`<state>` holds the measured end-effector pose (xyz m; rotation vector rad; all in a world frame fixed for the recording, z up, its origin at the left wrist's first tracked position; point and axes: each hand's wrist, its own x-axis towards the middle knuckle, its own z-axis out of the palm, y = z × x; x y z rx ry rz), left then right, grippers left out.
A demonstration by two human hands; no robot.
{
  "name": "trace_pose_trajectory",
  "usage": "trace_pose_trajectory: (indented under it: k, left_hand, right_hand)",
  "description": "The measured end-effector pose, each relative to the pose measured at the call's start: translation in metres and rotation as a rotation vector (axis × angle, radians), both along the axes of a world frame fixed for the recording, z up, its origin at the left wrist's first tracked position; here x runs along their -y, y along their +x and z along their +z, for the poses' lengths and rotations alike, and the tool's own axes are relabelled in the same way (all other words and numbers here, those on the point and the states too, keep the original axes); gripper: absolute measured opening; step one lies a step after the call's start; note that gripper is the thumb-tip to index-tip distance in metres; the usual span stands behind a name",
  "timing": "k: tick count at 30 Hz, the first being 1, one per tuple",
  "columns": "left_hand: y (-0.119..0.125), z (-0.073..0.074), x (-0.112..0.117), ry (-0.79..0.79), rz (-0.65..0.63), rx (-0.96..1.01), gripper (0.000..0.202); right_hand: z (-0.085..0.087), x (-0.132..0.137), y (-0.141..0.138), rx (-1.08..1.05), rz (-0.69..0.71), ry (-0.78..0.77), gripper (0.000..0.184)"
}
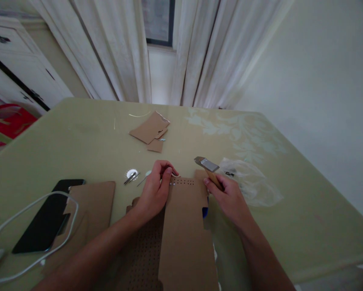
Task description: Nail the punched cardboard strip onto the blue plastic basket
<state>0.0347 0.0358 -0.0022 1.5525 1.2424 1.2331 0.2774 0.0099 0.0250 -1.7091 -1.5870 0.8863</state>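
Note:
My right hand [228, 194] grips the wooden handle of a hammer [208, 163], its metal head raised above the table and pointing up and left. A long cardboard piece [186, 226] lies before me, with rows of small punched holes along its far edge. My left hand [157, 188] is closed at that edge, finger and thumb together; what they pinch, if anything, I cannot make out. Under my left forearm lies another cardboard sheet [145, 246] covered in rows of holes. Something blue [205, 211] peeks out beneath the cardboard on the right.
Left of my hand are small metal tools [132, 178] on a white disc. Cardboard scraps [151, 128] lie farther back, a clear plastic bag [251, 182] to the right. At the left are a black phone [45, 222], a cardboard piece [98, 202] and a white cable [75, 214].

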Motion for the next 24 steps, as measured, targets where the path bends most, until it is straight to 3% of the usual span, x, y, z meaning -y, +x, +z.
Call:
trace_pose_trajectory:
  k: [18,24]
  left_hand:
    - [-0.007,0.007,-0.002,0.021,-0.030,-0.096,0.014]
    - [-0.031,0.027,-0.013,0.132,-0.064,-0.204,0.017]
  right_hand:
    - [0.007,0.003,-0.009,0.063,-0.053,-0.052,0.045]
    - [0.004,0.004,-0.010,0.089,-0.045,-0.045,0.046]
